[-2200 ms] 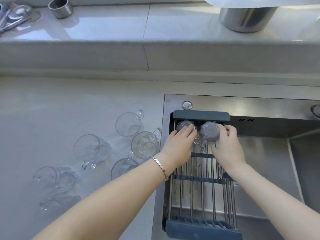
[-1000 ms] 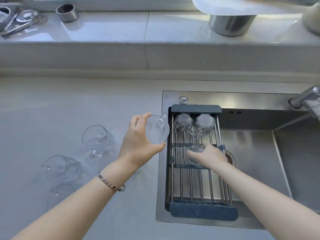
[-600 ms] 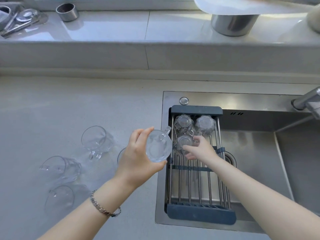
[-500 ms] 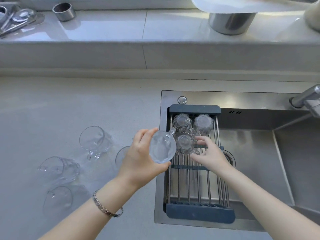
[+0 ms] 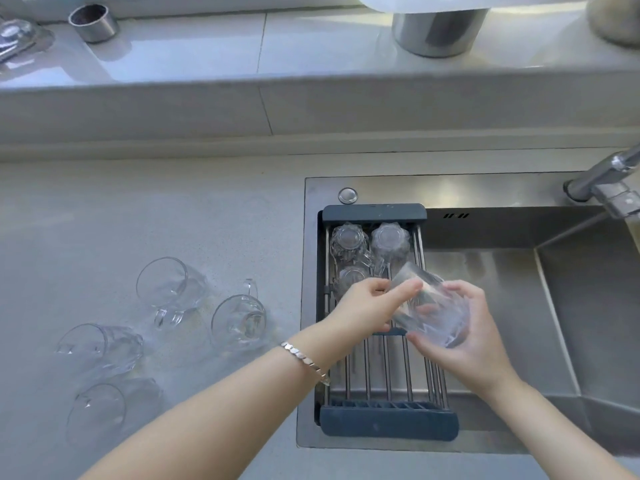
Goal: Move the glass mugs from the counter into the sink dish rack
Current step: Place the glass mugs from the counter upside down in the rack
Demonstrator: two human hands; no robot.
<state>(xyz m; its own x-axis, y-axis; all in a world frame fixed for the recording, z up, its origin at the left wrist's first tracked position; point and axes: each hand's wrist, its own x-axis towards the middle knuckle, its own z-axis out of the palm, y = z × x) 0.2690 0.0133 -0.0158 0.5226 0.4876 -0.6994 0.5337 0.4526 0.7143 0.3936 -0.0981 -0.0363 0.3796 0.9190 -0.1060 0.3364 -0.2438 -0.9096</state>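
A clear glass mug [image 5: 431, 310] hangs tilted above the middle of the dish rack [image 5: 388, 422], held between both hands. My left hand [image 5: 369, 308] pinches its left side; my right hand [image 5: 464, 334] cups it from below and the right. Three mugs stand upside down at the rack's far end: one far left [image 5: 348, 242], one far right [image 5: 389, 242], and one [image 5: 349, 280] partly hidden behind my left hand. Several mugs lie on their sides on the counter, among them one [image 5: 239, 322] nearest the sink, one [image 5: 169, 287] farther left and one [image 5: 98, 346] near the left edge.
The steel sink [image 5: 519, 306] opens right of the rack, with a faucet [image 5: 609, 185] at its far right. A raised ledge behind holds a small metal cup [image 5: 93, 22], a steel pot [image 5: 438, 32] and utensils [image 5: 14, 38] at far left. Grey counter [image 5: 138, 216] surrounds the mugs.
My left hand carried its mug rightward from the counter side to above the rack. My right hand let go of the third mug set in the rack and now holds the carried mug too.
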